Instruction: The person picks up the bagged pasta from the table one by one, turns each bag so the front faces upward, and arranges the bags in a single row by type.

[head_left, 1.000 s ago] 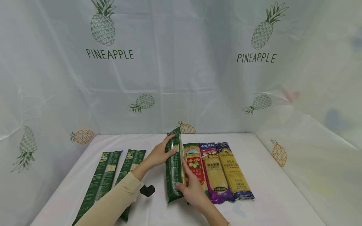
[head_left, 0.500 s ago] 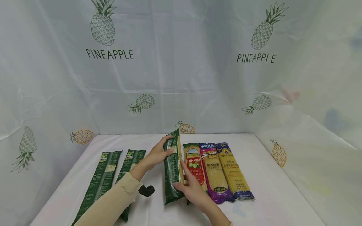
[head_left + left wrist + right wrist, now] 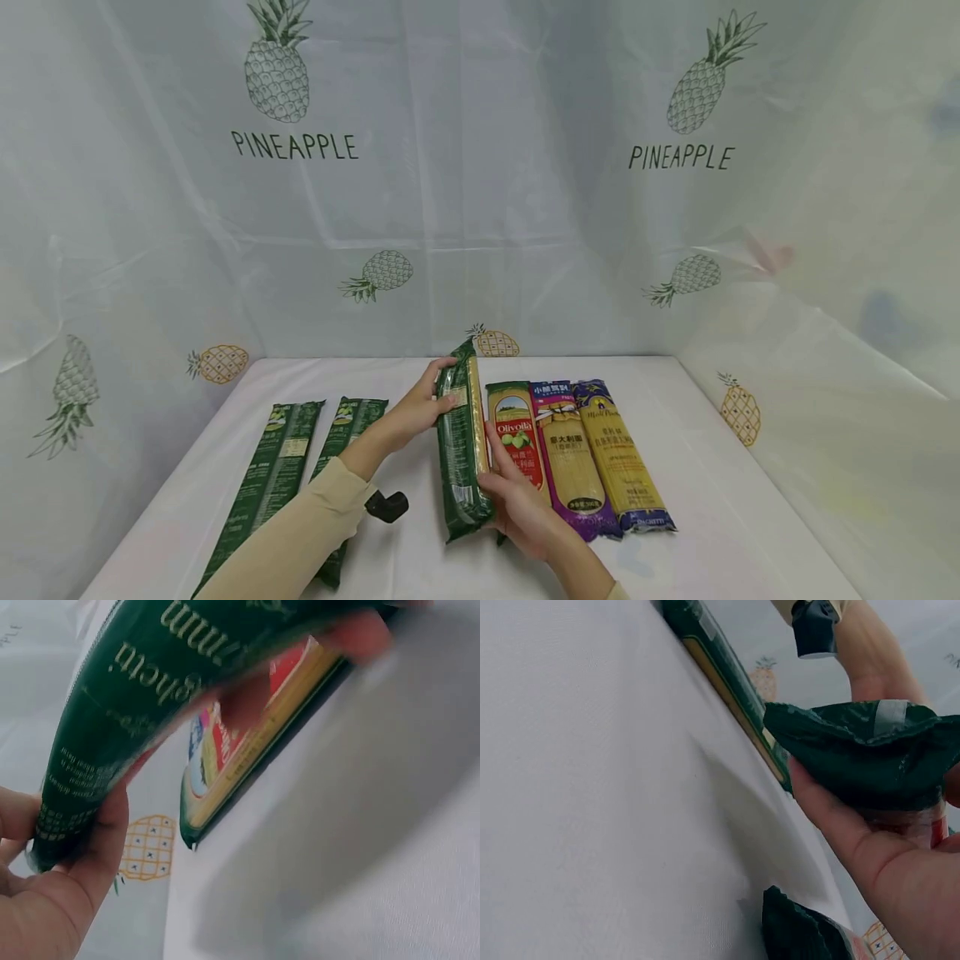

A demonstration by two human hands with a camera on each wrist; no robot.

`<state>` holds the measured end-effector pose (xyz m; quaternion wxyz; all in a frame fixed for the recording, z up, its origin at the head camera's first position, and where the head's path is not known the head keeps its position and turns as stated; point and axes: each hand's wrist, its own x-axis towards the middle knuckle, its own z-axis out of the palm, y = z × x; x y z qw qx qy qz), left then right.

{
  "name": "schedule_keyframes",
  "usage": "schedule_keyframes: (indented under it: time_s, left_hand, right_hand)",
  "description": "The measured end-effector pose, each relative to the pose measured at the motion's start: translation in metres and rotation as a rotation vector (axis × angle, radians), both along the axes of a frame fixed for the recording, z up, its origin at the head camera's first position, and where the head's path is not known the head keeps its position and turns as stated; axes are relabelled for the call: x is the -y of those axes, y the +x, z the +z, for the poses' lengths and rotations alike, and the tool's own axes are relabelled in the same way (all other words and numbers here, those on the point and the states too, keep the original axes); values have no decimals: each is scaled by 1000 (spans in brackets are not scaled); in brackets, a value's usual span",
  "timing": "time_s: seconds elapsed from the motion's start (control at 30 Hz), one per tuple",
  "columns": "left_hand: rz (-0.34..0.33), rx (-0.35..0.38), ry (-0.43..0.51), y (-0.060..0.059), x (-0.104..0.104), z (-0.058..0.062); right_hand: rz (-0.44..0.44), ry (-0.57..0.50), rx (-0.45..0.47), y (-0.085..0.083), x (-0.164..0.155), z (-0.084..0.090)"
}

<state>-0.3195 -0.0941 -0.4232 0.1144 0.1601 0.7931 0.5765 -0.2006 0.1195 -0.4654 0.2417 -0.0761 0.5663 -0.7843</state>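
Tilted a little further onto its edge than half a second ago, the dark green spaghetti packet [image 3: 461, 446] now stands almost upright on its long side, its near end shifted slightly back toward the person, with the right hand curled further under that end.

On the white-covered table [image 3: 720, 508], a pineapple-print curtain [image 3: 480, 183] hanging behind it, the packet's long axis runs away from the person, from the near edge toward the curtain. It sits just to the left of a row of three flat packets: the Olivoila packet [image 3: 516, 442], the purple packet [image 3: 570, 454] and the blue-and-yellow packet [image 3: 621, 454], lying side by side with their long axes the same way. Whether the green packet touches the Olivoila packet cannot be told. Two more green packets [image 3: 300, 475] lie flat, well apart to the left.

Each hand holds one end. The left hand [image 3: 417, 410] grips the far end, thumb on the packet's face and fingers wrapped over the top edge; the left wrist view shows the thumb [image 3: 105, 840] pressed against the green film. The right hand [image 3: 521, 508] cups the crimped near end, fingers curled round it, as the right wrist view shows the palm [image 3: 870, 847] under the folded seal. A small black device [image 3: 388, 505] sits at the left wrist, below the beige sleeve [image 3: 300, 533].
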Motion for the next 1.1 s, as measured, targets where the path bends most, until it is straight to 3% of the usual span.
schedule_keyframes:
  time_s: [0.27,0.6,0.93,1.1]
  left_hand:
    - [-50,31,-49,-1,0,0]
    - [-36,-109,-274,2,-2,4]
    - [-85,-142,-249,6,-4,1]
    - [-47,-149,-218,7,-5,-2]
  right_hand:
    - [-65,89,-52,2,-1,-4]
    - [-164,237,-190,3,2,0]
    - [-215,348,-285,4,8,1]
    - [-236,398,-329,5,10,2]
